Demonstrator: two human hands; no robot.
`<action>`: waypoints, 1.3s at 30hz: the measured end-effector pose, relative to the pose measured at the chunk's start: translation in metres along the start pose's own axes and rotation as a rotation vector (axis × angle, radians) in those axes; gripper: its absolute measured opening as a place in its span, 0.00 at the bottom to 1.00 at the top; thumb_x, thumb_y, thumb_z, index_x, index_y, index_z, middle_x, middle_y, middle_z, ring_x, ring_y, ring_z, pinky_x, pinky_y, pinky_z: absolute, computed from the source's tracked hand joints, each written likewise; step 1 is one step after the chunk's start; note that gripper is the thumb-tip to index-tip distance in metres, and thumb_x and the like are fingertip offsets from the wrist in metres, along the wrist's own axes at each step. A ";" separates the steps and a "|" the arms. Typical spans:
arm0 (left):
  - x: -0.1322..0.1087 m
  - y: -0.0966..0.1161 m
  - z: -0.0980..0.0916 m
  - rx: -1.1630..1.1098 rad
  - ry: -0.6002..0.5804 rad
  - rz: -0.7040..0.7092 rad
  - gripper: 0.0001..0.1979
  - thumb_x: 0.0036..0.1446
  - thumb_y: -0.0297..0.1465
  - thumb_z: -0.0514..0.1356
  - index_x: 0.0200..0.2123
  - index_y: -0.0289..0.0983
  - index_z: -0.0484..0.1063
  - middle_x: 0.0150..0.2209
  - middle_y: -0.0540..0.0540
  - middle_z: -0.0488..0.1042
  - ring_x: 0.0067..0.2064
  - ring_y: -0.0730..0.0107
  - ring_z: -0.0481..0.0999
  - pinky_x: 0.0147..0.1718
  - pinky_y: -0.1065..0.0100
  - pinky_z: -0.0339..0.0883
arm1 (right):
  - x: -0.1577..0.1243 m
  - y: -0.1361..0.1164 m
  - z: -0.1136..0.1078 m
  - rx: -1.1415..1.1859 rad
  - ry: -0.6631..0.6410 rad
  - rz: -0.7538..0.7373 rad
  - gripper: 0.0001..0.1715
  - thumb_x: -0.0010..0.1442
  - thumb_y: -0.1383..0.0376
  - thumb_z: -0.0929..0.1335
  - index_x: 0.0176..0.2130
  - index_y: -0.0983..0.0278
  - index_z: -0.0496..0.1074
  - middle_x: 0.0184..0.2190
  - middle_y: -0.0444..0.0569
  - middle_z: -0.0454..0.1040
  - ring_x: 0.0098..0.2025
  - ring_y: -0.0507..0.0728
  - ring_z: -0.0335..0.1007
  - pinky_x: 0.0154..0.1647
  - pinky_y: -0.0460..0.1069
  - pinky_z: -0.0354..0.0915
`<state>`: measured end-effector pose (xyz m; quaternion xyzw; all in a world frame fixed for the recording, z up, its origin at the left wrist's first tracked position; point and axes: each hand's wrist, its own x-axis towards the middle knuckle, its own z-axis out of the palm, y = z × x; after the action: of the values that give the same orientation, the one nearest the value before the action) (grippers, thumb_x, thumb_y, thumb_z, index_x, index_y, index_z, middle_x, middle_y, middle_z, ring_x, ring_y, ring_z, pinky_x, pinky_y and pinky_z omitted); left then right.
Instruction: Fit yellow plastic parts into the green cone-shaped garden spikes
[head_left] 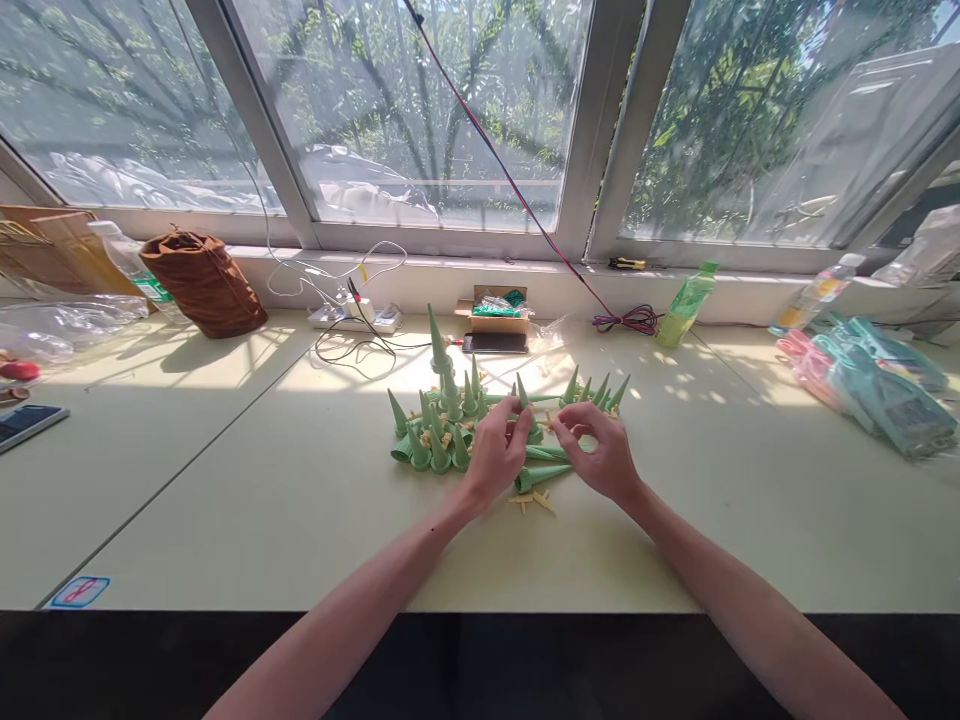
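Note:
Several pale green cones [439, 452] stand and lie in a cluster at the middle of the table, with small yellowish pieces among them. My left hand [501, 445] is closed at the cluster, its thumb and fingertips around an upright green cone [523, 390]. Just to the right, my right hand [600, 445] pinches a small yellowish piece [549, 420] between thumb and forefinger. Below the hands lies a green cone on its side [541, 477], beside a few loose yellowish pieces [532, 500]. My left hand hides part of the cluster.
Behind the cones are a small open box [499, 318], a dark phone [495, 343] and a power strip with cables [356, 318]. A brown pouch [204, 285] stands left. A green bottle [687, 305] and plastic-wrapped packs [877, 380] are at right.

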<state>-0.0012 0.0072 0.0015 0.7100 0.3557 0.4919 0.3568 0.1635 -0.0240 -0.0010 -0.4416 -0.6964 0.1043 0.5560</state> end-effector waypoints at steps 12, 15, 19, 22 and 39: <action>0.001 0.002 -0.001 0.007 -0.005 0.002 0.13 0.66 0.40 0.52 0.35 0.36 0.64 0.21 0.55 0.56 0.19 0.80 0.55 0.18 0.74 0.46 | -0.001 -0.001 0.000 0.013 -0.025 -0.026 0.01 0.61 0.67 0.68 0.37 0.62 0.70 0.31 0.45 0.73 0.28 0.50 0.70 0.27 0.46 0.71; 0.001 0.002 -0.001 0.007 -0.010 0.007 0.13 0.66 0.40 0.52 0.34 0.36 0.63 0.22 0.55 0.57 0.19 0.81 0.54 0.18 0.75 0.46 | -0.001 -0.002 -0.001 0.018 -0.025 -0.031 0.02 0.61 0.68 0.68 0.37 0.62 0.70 0.31 0.45 0.73 0.28 0.50 0.70 0.28 0.46 0.72; 0.000 0.001 -0.001 0.017 -0.009 0.012 0.12 0.66 0.39 0.53 0.34 0.36 0.63 0.23 0.55 0.58 0.19 0.81 0.54 0.18 0.75 0.46 | 0.000 -0.003 -0.001 0.022 -0.039 -0.037 0.02 0.61 0.68 0.68 0.37 0.61 0.70 0.31 0.45 0.73 0.28 0.50 0.69 0.27 0.45 0.71; 0.000 0.000 0.000 0.014 -0.006 0.022 0.12 0.66 0.39 0.53 0.34 0.36 0.63 0.23 0.55 0.58 0.20 0.81 0.56 0.18 0.75 0.48 | 0.000 -0.003 -0.001 0.022 -0.037 -0.034 0.01 0.62 0.68 0.67 0.37 0.61 0.70 0.31 0.45 0.74 0.29 0.50 0.69 0.28 0.45 0.72; -0.001 0.002 -0.001 0.012 -0.019 0.067 0.13 0.66 0.40 0.53 0.35 0.36 0.64 0.27 0.51 0.63 0.21 0.80 0.64 0.17 0.78 0.51 | 0.000 0.003 0.000 0.079 -0.057 0.039 0.05 0.65 0.63 0.65 0.39 0.61 0.70 0.31 0.47 0.75 0.31 0.53 0.75 0.30 0.47 0.74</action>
<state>-0.0020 0.0059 0.0030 0.7282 0.3313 0.4946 0.3395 0.1645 -0.0226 -0.0032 -0.4295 -0.6985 0.1552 0.5509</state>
